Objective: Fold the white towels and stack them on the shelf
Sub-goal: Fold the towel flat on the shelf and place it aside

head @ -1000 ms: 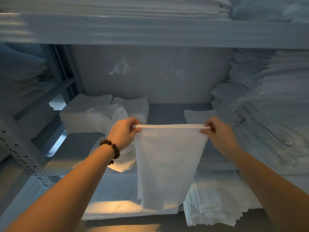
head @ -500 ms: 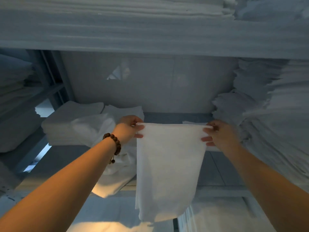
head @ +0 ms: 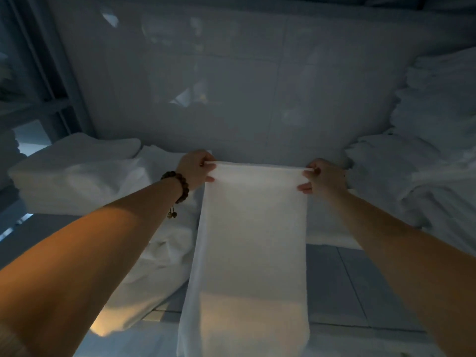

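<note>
A white towel (head: 251, 248), folded into a long strip, hangs from its top edge deep inside the shelf bay. My left hand (head: 194, 170), with a bead bracelet on the wrist, pinches the top left corner. My right hand (head: 323, 176) pinches the top right corner. The strip's lower end drapes down over the shelf's front edge. A flat folded white towel (head: 332, 235) lies on the grey shelf board (head: 360, 287) just under my right forearm.
A loose crumpled white cloth (head: 154, 253) spills over the shelf edge on the left, beside a folded stack (head: 64, 176). A tall pile of white linen (head: 438, 150) fills the right side. The grey back wall (head: 231, 86) is close behind my hands.
Both hands have carried the towel forward and deeper into the shelf bay, toward the back wall. The view has moved in closer and the shelf above has left the frame.
</note>
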A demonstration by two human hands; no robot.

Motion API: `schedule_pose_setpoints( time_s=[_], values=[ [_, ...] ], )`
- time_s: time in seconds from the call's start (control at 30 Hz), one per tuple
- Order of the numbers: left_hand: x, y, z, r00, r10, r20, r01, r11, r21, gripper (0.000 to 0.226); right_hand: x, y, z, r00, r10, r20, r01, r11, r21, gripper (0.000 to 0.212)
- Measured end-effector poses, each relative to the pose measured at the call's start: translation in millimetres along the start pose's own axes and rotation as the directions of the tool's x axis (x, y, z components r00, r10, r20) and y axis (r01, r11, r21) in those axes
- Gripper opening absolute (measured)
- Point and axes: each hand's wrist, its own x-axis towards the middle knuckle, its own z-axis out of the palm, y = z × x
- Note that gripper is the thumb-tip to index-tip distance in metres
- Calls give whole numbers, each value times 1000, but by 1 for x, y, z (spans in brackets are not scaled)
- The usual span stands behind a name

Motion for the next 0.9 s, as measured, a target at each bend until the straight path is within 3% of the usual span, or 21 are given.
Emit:
schedule_pose_setpoints(
  time_s=[0.1, 0.17, 0.3, 0.4, 0.47, 0.53, 0.63, 0.7, 0.8, 0.9],
  values=[
    [37, -30, 17, 999, 44, -21, -42, 994, 105, 5, 35, 24, 23, 999, -28, -37, 29, 1000, 6, 26],
    [61, -50, 27, 1000, 27, -3, -27, 997, 75, 6, 56, 40, 37, 997, -38, -70, 39, 999, 16, 24],
    [92, -79, 44, 999, 32, 26, -36, 984, 176, 23, 88, 69, 63, 995, -43, -88, 46, 998, 30, 7],
    [92, -89, 52, 990, 55, 133, -88, 961, 262, 41, 90, 88, 69, 997, -12, 74, 15, 999, -33, 35],
    [83, -91, 58, 978, 65, 197, -120, 952, 282, 46, 81, 96, 67, 984, -47, 174, 84, 973, -217, 49],
    [70, -89, 67, 970, 77, 231, -149, 938, 313, 43, 69, 100, 66, 974, -69, 217, 149, 915, -375, 51],
    [43, -81, 90, 956, -2, 293, -129, 895, 427, 37, 42, 101, 77, 952, -65, 301, 206, 862, -464, 45],
    [15, -82, 113, 925, -96, 367, -159, 780, 606, 42, 17, 106, 92, 928, -69, 366, 259, 824, -503, 44],
    [-34, -98, 148, 876, -204, 437, -291, 500, 816, 60, -25, 124, 118, 889, -59, 453, 366, 686, -629, 49],
    [-55, -129, 162, 872, -210, 442, -311, 459, 832, 68, -49, 147, 137, 904, 0, 427, 349, 578, -738, 54]
  ],
)
